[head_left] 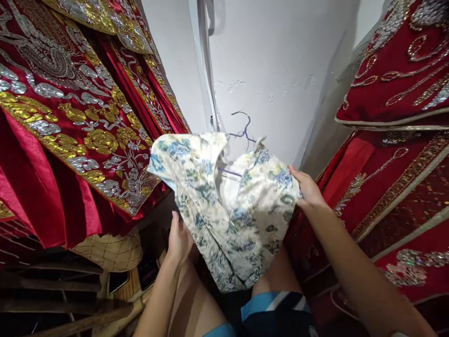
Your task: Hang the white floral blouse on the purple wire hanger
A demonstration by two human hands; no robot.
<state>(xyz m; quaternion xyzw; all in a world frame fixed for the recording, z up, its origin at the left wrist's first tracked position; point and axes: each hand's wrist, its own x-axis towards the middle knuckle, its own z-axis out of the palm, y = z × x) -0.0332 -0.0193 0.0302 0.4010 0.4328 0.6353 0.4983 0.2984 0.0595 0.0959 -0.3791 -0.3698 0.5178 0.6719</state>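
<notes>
A short-sleeved floral blouse [249, 220], cream with blue and green print, hangs on a thin purple hanger [244, 133] in front of me. The hanger's hook sticks up out of its open neckline, and the crossbar shows inside the neck. My right hand [308, 187] is closed on the edge of the sleeve at right, thumb on the front of the cloth. At the blouse's left side edge is my left hand [180, 239], its thumb raised and apart. The other fingers of that hand are partly hidden behind the fabric.
Red garments with gold and silver embroidery [101, 140] hang at left; more beaded red garments [396, 154] hang at right. A white wall [273, 61] stands ahead. Low at left are a wooden chair [66, 285], a quilted beige item [108, 252] and a phone-like dark object [118, 280].
</notes>
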